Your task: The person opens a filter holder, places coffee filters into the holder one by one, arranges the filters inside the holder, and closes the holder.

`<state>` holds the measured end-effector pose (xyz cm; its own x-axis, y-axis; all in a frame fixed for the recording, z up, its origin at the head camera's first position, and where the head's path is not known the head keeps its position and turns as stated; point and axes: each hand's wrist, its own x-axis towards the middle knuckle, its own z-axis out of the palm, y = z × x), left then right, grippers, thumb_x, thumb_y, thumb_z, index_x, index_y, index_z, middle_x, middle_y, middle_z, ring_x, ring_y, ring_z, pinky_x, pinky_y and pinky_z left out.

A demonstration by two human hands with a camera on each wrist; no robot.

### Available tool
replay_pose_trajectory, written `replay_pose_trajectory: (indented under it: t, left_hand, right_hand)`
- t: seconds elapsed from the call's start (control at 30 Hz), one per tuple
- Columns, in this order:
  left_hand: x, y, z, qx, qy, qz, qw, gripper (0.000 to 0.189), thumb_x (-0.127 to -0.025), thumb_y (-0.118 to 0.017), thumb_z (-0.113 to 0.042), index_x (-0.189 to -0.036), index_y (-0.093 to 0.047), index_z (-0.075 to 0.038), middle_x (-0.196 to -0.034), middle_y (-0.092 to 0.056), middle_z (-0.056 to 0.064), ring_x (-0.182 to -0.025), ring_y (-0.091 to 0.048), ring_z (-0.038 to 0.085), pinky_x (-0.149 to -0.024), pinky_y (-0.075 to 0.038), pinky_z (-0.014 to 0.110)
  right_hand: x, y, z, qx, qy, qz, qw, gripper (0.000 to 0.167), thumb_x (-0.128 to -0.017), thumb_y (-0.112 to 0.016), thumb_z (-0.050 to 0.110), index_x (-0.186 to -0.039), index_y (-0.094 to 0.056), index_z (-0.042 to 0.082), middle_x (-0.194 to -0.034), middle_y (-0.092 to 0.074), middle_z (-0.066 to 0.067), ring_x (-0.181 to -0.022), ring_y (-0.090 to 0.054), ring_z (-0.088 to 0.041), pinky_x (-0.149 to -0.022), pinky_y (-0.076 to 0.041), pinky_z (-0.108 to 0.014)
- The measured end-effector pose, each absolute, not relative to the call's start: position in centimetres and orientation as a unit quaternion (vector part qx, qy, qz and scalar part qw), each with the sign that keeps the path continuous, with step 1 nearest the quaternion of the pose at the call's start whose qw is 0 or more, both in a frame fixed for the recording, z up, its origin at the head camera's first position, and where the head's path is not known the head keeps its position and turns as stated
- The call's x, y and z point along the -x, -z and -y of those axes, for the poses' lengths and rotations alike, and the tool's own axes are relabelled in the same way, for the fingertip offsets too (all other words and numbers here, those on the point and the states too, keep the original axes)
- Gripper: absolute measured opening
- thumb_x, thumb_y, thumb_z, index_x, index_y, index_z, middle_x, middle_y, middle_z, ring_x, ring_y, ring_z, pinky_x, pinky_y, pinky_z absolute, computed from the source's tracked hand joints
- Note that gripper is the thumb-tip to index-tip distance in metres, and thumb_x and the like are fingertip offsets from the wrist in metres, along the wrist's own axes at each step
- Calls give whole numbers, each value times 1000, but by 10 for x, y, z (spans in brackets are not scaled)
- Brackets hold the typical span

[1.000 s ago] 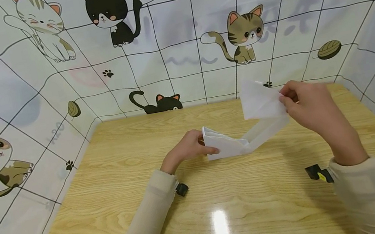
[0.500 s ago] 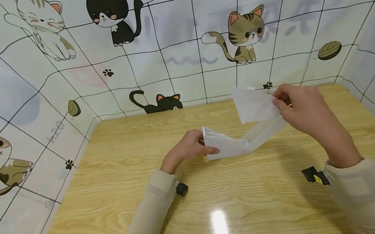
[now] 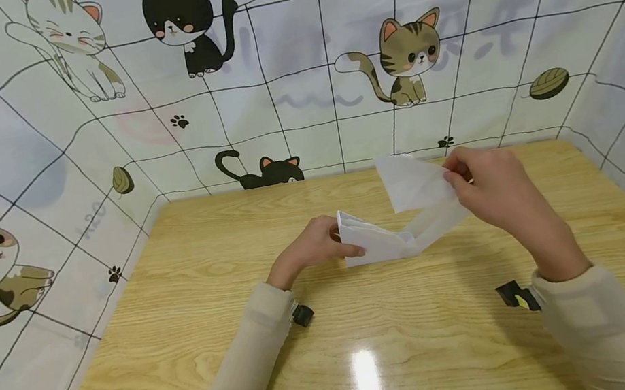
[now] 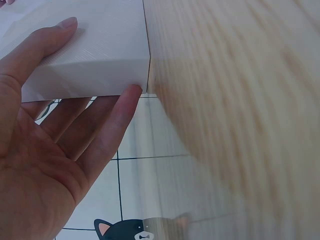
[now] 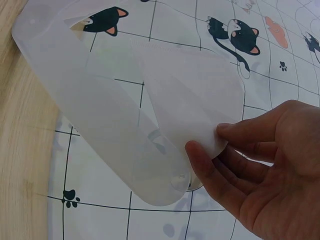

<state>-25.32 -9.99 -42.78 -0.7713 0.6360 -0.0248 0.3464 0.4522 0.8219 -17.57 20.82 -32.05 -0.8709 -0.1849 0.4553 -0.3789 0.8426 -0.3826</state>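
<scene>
A white, paper-thin folded sheet [image 3: 441, 222] spans both hands; its kind does not show. Its thick left end [image 3: 377, 247] stands on edge on the table with several layers fanning at the top. My left hand [image 3: 317, 241] grips that end, thumb on the near face and fingers behind; the left wrist view shows the thumb [image 4: 47, 42] across its broad face. My right hand [image 3: 490, 182] pinches the loose far end [image 3: 413, 185], raised above the table. In the right wrist view, thumb and forefinger meet on this flap [image 5: 200, 95], and a translucent strip [image 5: 110, 120] bends round below it.
The wood table [image 3: 257, 383] runs back to walls covered with a cat-print, grid-lined sheet [image 3: 303, 100]. Small black devices sit at the left wrist [image 3: 303, 316] and right wrist [image 3: 518, 296].
My right hand has moved left and slightly down, carrying the pinched flap toward the thick end. The left hand and the layers it holds have stayed still.
</scene>
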Motion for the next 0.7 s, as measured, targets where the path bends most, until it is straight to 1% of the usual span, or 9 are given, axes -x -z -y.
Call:
replay_pose_trajectory:
  t: [0.4,0.7]
  left_hand:
    - [253,428,102,-294,-437,-833,169,39,-85,-85,-17,-122,-74,-11,-117,-77,8,-98,-74,14,-81,-59,29]
    - [253,428,100,-292,-443,-831,168,36,-85,-86,-18,-119,-75,-11,-114,-78,7,-96,-73,13,-76,-58,27]
  right_hand:
    - [178,325,-199,-163,-240,938,190,9,-99,-65,6,-97,-71,0,-83,-75,-15,-70,-66,-24,-62,-45,-34]
    - [180,328,-198,-165,-235,938,192,9,-99,-65,6,-97,-70,-1,-83,-74,-16,-68,-65,-24,-61,-46,-35]
